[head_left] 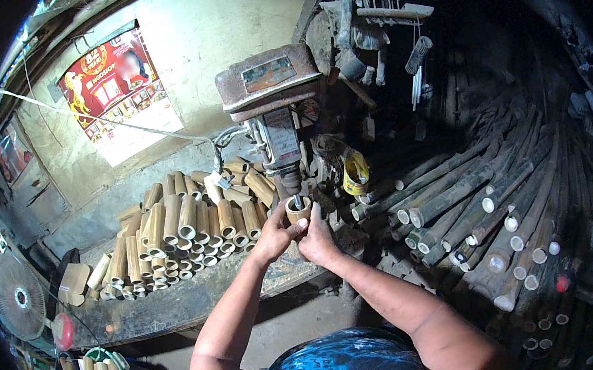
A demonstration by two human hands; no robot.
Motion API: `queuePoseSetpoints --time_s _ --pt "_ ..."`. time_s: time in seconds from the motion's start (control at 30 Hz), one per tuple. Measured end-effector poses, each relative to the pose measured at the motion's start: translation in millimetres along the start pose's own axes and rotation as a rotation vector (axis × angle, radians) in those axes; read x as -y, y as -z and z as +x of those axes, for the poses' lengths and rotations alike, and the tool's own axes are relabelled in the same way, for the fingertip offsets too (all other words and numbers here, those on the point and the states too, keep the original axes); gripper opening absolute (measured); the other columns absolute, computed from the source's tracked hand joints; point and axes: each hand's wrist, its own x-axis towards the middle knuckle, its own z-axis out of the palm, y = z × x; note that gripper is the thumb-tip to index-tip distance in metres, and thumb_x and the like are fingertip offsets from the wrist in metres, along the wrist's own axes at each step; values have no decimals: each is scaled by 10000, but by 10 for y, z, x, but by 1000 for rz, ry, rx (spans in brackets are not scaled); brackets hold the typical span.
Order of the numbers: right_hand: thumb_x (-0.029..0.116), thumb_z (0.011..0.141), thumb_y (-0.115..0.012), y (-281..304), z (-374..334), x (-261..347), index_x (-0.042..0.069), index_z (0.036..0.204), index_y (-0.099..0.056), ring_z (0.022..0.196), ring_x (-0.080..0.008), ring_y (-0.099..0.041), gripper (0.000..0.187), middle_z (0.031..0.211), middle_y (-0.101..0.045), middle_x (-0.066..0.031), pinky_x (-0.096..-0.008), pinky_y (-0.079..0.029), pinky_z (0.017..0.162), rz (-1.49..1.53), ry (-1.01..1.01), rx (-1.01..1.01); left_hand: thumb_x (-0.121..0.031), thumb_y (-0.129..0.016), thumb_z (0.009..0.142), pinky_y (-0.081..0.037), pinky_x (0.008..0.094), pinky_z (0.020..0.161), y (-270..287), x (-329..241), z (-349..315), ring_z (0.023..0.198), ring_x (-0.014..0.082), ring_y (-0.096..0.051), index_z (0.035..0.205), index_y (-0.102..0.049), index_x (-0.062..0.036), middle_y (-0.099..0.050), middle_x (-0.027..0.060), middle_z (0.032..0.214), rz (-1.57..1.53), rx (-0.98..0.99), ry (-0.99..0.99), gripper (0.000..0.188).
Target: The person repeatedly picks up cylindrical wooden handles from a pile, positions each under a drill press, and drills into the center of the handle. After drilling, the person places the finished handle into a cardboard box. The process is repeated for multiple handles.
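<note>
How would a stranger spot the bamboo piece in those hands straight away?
Find the rusty drill press before the pale wall; follow it down to its bit. There, the left hand and right hand hold the short bamboo piece, open end up. Unlike the stacked bamboo tubes, it alone is held.

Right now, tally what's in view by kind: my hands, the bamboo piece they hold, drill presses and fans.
Left hand and right hand: 2
Held bamboo piece: 1
Drill press: 1
Fan: 1
Total: 5
</note>
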Motion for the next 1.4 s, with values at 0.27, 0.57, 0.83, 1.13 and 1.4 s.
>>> queuePoseSetpoints --time_s 0.27,0.57,0.83,1.13,1.4 --pt "44 808 -612 -244 185 -111 -78 1348 -228 1035 -496 -587 674 1114 -569 -344 -507 -485 860 -17 30 -22 -125 -678 921 -477 344 973 97 58 5 1149 198 -552 1414 -418 -18 -581 101 1284 -67 -104 27 567" --pt "82 794 -645 26 350 -220 -99 1381 -220 985 -484 -611 747 1057 -609 -331 -514 -497 830 -24 -38 5 -94 -631 946 -443 372 1016 21 188 285 1152 204 -546 1393 -434 -15 -588 107 1265 -21 -55 78 495" --pt "34 778 -619 27 61 -197 -97 1410 -185 1009 -476 -610 777 1081 -612 -323 -507 -495 863 -58 -76 23 -99 -677 914 -378 359 1076 -46 243 52 1214 194 -512 1416 -394 -3 -565 96 1310 48 -19 67 584" --pt "69 803 -648 -214 -44 -174 -59 1332 -224 893 -492 -633 690 930 -636 -314 -535 -510 730 -83 -37 14 -51 -660 914 -403 354 1064 101 278 -149 1216 196 -527 1432 -373 -10 -560 111 1320 2 -27 130 594" --pt "24 777 -615 -240 261 -196 -88 1376 -215 927 -501 -614 729 977 -618 -336 -536 -501 765 -92 -25 -32 -96 -651 934 -406 368 1057 156 211 69 1192 208 -534 1429 -388 -5 -573 114 1311 -30 -71 62 568"
